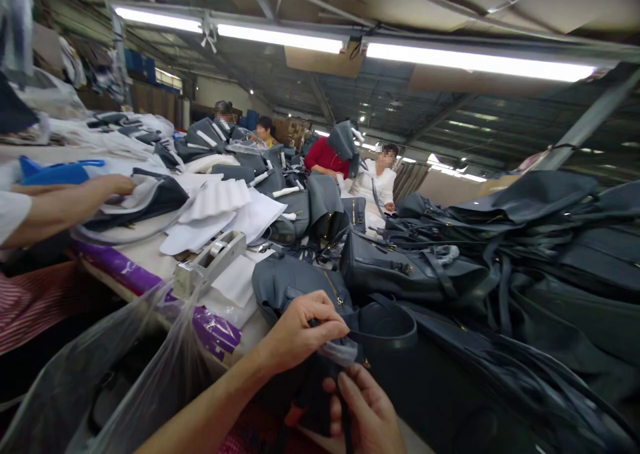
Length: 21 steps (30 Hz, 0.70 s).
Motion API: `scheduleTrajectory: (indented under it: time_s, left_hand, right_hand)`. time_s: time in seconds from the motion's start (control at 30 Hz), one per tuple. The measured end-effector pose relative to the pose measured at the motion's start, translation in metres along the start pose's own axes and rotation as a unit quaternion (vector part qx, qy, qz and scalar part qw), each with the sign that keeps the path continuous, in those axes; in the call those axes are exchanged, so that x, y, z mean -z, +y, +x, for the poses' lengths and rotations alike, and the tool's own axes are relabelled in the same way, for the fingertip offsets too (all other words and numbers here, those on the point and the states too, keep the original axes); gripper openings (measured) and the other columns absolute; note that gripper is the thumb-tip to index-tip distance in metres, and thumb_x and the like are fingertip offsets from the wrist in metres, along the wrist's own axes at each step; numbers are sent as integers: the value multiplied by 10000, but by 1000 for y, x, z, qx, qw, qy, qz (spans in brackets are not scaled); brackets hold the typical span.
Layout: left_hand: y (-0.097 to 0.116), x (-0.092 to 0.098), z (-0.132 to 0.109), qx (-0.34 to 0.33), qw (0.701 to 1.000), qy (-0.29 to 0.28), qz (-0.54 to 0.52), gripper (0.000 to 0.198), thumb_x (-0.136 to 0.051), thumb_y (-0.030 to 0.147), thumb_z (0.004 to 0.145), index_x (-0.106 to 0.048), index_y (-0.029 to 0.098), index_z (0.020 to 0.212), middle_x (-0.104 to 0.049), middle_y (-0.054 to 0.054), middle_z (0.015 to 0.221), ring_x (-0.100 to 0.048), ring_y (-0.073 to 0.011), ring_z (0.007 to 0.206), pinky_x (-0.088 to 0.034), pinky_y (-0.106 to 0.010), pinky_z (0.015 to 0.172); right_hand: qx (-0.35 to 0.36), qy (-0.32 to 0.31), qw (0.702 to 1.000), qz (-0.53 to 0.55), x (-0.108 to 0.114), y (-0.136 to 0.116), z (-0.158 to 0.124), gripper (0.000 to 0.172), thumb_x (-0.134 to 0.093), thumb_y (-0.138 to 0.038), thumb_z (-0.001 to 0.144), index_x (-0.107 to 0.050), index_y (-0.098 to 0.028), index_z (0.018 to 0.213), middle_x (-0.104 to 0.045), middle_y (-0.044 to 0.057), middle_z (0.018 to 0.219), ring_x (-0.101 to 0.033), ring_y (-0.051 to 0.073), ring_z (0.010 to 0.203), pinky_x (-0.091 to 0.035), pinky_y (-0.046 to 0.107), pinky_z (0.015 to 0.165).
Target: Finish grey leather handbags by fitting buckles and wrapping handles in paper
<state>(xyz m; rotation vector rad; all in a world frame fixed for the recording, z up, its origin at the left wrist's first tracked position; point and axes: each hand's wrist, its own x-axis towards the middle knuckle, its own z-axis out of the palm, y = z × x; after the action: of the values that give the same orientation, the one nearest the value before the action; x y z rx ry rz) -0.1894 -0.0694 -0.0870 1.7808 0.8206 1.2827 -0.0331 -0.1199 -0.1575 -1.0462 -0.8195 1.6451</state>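
My left hand (306, 327) is closed, its fingers pinched on a dark strap that mostly hides under them. Just below, clear plastic wrap (340, 352) is bunched around part of the strap. My right hand (367, 407) is lower and to the right, its thumb and fingers closed on a dark strap (345, 401). Whether both hands hold one and the same strap I cannot tell. A dark blue-grey leather bag (295, 282) with a gold zipper lies right behind my hands. Beside it rests a black bag (395, 331) with a looped handle.
Dark bags (565, 261) are heaped on the right. A tape dispenser (210, 264) stands left of centre near white foam sheets (215, 207). A clear plastic bag (145, 374) hangs at the table's front edge. A co-worker's arm (65, 204) reaches in from the left; other people work farther back.
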Motion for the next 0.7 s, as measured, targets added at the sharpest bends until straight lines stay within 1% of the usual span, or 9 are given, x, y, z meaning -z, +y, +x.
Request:
scheduleTrajectory:
  time_s: [0.13,0.2,0.27,0.33,0.43,0.5,0.53,0.6,0.7]
  left_hand:
    - [3,-6,-11,10,988,134,74,178,-560,153,820,-647,159,975,-569,-23,861,-539,-159,796,-434,-279,754]
    - [4,-8,-11,23,982,153,105,191,-579,133,802,-627,166,984,-559,-23,889,-537,-162,809,-437,-291,777]
    - [6,-10,-9,17,986,111,123,85,-583,130,814,-648,166,856,-567,-28,877,-547,-166,828,-434,-294,792]
    - [10,-13,-10,-16,983,91,157,123,-582,135,834,-657,165,742,-582,-38,842,-551,-174,841,-423,-295,786]
    - [13,-22,-21,-128,952,95,262,180,-538,158,882,-698,174,800,-600,-51,780,-533,-180,777,-393,-310,721]
    - [10,-29,-37,-205,926,30,315,234,-481,169,914,-700,166,833,-591,-48,701,-500,-167,667,-362,-308,641]
    - [7,-32,-47,-222,919,-12,326,249,-463,168,919,-695,160,831,-583,-44,667,-482,-160,620,-348,-305,603]
    - [-3,-37,-66,-211,923,-68,314,251,-457,163,919,-690,147,829,-578,-45,639,-470,-153,576,-344,-295,558]
    - [-19,-41,-90,-125,968,-52,213,245,-454,127,915,-696,125,951,-636,-80,744,-561,-161,679,-434,-267,620]
  right_hand:
    - [84,42,992,84,-24,-14,17,412,-893,-426,581,-684,-233,879,-693,-23,787,-537,66,518,-444,159,445]
    - [99,53,989,91,-31,-17,20,369,-887,-414,593,-699,-240,859,-680,-26,764,-540,76,530,-449,167,452]
    - [100,48,990,84,-31,-15,19,345,-879,-426,602,-708,-243,839,-633,-41,655,-511,79,496,-437,175,442]
    - [94,33,993,64,-26,-9,15,343,-864,-456,619,-719,-241,844,-586,-52,574,-480,80,465,-421,183,436]
    - [47,-16,999,9,-8,6,3,327,-820,-494,675,-722,-211,804,-574,-42,528,-473,81,441,-391,192,439]
    - [6,-51,998,-27,9,18,-8,340,-778,-521,717,-707,-190,745,-577,-28,511,-481,89,437,-372,200,442]
    - [-7,-61,997,-42,17,24,-13,353,-764,-534,727,-701,-187,728,-579,-24,511,-486,96,442,-373,206,450]
    - [-17,-65,995,-69,31,34,-22,359,-761,-544,721,-704,-190,739,-598,-19,547,-516,115,479,-404,224,481]
    - [-10,-72,992,-103,41,42,-33,330,-786,-510,703,-730,-205,817,-660,-2,690,-615,172,664,-493,270,631]
